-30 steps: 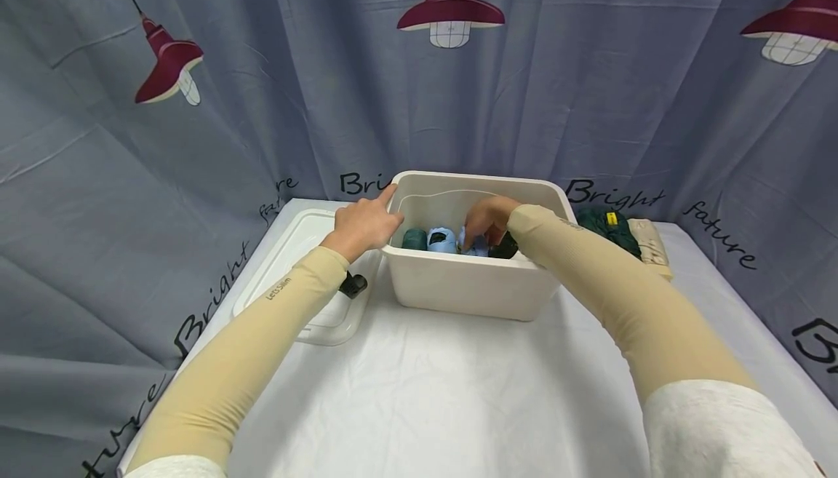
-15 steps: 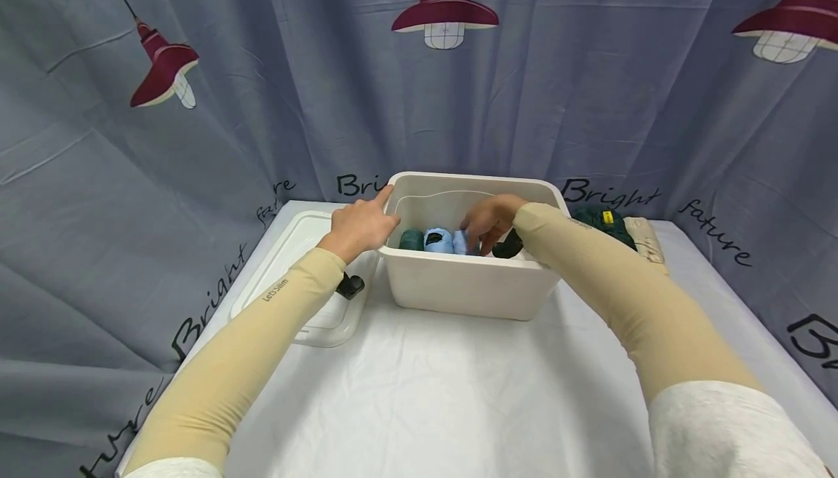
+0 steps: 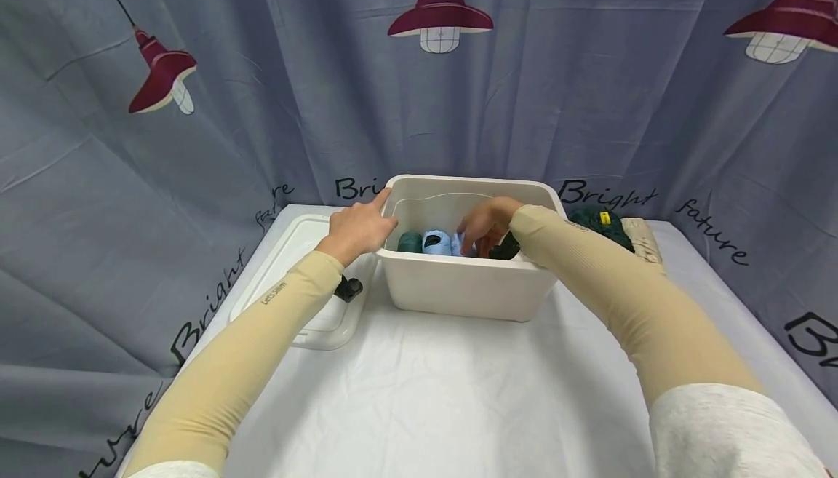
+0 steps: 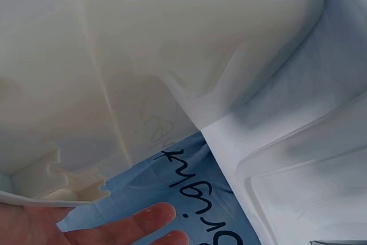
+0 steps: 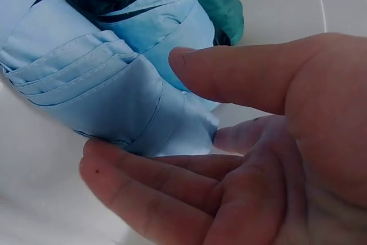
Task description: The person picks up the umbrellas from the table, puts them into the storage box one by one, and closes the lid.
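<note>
My left hand (image 3: 358,229) rests at the left rim of a white plastic bin (image 3: 458,285), its index finger extended. In the left wrist view, straight fingers (image 4: 143,217) lie outside the bin wall. My right hand (image 3: 486,223) reaches inside the bin. Beside it lies a rolled light blue folding umbrella (image 5: 114,84), its pleats stacked. The thumb hovers apart above this umbrella, while the fingertips lie along its lower edge; contact is unclear. Left of it sit another light blue umbrella (image 3: 436,243) and a dark green roll (image 3: 410,242).
The bin's white lid (image 3: 334,311) lies flat on the table (image 3: 445,398) at the left, partly under my left forearm. Behind my right forearm are a dark green bundle (image 3: 599,223) with a yellow label and a beige bundle (image 3: 641,238). A grey curtain hangs behind the table.
The nearer light blue umbrella has shifted left against the other one, and my right hand has eased slightly right, off it. My left hand stays at the rim. The head view has moved slightly.
</note>
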### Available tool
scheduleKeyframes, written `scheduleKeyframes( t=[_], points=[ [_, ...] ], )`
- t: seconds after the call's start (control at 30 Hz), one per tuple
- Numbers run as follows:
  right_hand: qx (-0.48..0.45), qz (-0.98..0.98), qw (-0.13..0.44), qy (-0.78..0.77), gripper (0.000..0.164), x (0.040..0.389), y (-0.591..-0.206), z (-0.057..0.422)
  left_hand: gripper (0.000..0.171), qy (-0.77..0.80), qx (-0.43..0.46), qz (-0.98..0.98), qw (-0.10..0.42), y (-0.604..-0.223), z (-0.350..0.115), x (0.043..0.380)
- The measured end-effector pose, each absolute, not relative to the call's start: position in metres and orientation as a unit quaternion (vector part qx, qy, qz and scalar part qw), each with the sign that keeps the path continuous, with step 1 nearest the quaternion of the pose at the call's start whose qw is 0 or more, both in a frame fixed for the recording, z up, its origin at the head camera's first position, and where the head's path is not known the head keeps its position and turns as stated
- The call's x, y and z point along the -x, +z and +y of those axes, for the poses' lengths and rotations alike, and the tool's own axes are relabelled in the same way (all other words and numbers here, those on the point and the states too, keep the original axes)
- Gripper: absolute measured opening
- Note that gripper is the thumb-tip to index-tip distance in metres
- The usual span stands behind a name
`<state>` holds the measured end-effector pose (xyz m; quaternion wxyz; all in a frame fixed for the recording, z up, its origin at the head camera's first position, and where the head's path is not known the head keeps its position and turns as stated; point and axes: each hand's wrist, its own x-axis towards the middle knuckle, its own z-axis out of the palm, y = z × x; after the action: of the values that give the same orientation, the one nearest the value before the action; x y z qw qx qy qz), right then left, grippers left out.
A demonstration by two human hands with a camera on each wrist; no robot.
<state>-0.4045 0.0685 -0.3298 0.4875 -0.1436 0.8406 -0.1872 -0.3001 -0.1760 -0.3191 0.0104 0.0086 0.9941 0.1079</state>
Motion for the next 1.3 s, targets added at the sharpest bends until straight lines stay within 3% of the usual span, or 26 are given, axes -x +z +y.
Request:
scheduleKeyframes(
  t=[0.63, 0.93, 1.3],
  points=[
    [0.143, 0.822, 0.503, -0.227, 0.084, 0.405, -0.328, 0.08, 0.07, 0.107, -0.006, 0.994, 0.008, -0.32, -0.174, 0.301],
    [0.15, 0.845, 0.469, -0.207, 0.085, 0.397, -0.318, 0.086, 0.07, 0.107, -0.006, 0.994, 0.005, -0.32, -0.173, 0.301],
    [0.187, 0.865, 0.414, -0.212, 0.069, 0.385, -0.29, 0.103, 0.07, 0.116, -0.005, 0.993, 0.008, -0.32, -0.174, 0.299]
  ],
)
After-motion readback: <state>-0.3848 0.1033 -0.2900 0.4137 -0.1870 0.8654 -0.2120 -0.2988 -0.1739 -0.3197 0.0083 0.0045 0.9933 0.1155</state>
